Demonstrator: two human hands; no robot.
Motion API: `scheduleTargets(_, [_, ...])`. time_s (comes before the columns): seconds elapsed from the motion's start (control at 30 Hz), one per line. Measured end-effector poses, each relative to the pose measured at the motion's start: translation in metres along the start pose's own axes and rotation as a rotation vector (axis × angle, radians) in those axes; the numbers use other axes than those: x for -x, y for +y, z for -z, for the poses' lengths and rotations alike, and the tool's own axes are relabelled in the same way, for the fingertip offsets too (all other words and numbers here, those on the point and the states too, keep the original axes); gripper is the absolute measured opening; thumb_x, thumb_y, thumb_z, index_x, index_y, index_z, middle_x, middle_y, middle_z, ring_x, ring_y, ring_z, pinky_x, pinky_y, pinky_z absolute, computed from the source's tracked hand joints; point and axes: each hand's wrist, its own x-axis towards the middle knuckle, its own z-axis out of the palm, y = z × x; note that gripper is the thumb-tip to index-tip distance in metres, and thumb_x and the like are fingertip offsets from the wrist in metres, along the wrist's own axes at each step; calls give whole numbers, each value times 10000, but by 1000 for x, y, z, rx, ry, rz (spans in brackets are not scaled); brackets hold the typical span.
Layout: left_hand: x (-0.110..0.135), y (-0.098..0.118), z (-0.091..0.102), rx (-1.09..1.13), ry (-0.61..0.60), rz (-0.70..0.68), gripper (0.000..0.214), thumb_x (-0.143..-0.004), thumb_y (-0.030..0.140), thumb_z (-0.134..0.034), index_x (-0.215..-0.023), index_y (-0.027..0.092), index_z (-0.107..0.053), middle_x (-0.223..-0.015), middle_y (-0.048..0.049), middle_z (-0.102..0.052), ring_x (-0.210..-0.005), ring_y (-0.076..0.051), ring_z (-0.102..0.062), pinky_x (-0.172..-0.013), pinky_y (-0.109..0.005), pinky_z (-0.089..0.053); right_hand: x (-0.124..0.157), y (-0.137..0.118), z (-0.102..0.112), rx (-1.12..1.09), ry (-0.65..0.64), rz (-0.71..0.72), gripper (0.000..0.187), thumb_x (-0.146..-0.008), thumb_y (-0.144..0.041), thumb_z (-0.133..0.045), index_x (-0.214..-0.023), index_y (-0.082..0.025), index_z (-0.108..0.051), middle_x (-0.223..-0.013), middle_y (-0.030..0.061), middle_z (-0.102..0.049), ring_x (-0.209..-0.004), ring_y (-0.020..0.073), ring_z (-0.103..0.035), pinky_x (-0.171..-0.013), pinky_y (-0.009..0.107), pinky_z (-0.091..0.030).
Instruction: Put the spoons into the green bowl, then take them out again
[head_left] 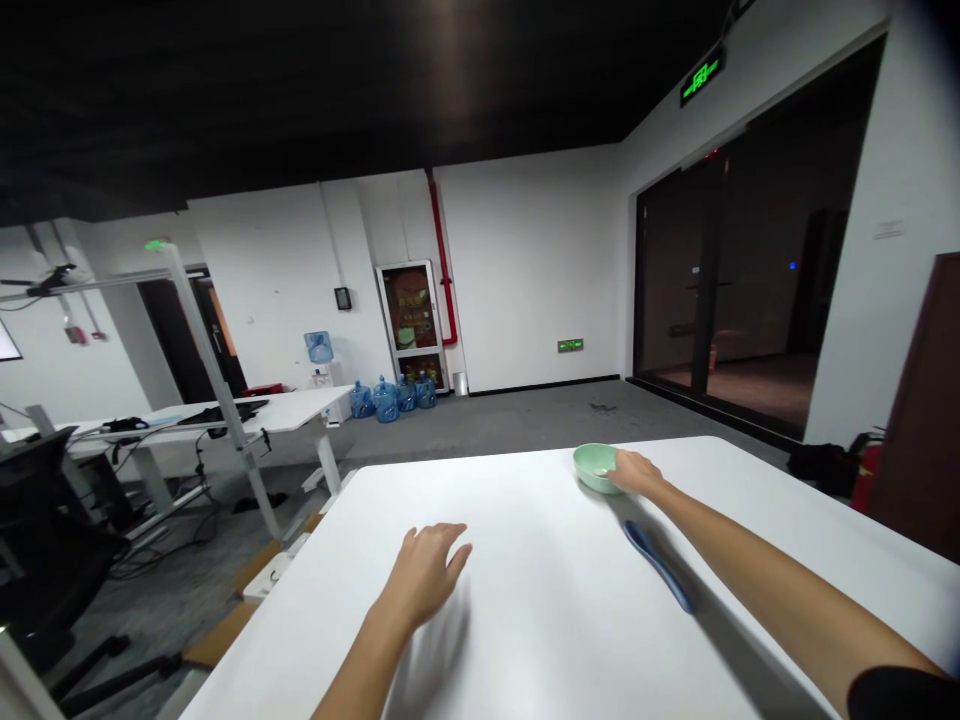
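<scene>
Reaching out over a white table (517,520), the right hand (636,472) meets the rim of a mint-green bowl (592,468) that sits near the table's far edge; its fingers lie close together over the rim on the bowl's right side, though whether they truly grip it cannot be told from this view. Something small and pale shows inside the bowl, too small to identify. The left hand (424,575) is well apart from the bowl, nearer the table's front, open with its fingers spread and holding nothing; whether it touches the tabletop is unclear. A blue spoon (658,565), its shape only partly clear, lies on the table just beside the right forearm, outside the bowl and untouched by either hand. As things lie, the bowl stands on the table rather than lifted, and the spoon is not in it. Beyond the table stand a second white desk (225,415), blue water jugs (386,402) on the floor beside a water dispenser (322,360), and, to the right, glass doors (720,280) and a red fire extinguisher (868,475)
</scene>
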Motion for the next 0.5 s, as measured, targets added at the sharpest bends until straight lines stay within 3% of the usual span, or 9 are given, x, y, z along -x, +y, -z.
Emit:
scheduleTargets(0.17, [0,1,0,0,-6,-1,466,-984,448,-341,-1341,272,-584,-1393,-50,-621,-1301,-252,-547,-1136,-463,-336,-3,1,-3,11,-8,-4,442,-827,-358,-579,-1194,-117,-631,-1234,195,-645,-1096,334,-638,-778,362,-489])
scheduleTargets(0.33, [1,0,-1,-3,1,0,467,-983,437,-345,-1342,260,-584,-1389,-49,-625,-1296,-248,-552,-1125,-453,-351,-2,2,-3,-11,0,-4,457,-841,-421,-560,-1183,-125,-630,-1223,185,-650,-1082,332,-641,-765,355,-485])
scheduleTargets(0.5, [1,0,-2,-10,12,-18,469,-983,441,-344,-1338,257,-588,-1387,-50,-626,-1287,-249,-560,-1110,-440,-370,13,1,10,-28,50,9,437,-896,-481,-474,-1081,-142,-677,-1150,180,-677,-1035,319,-652,-743,341,-472])
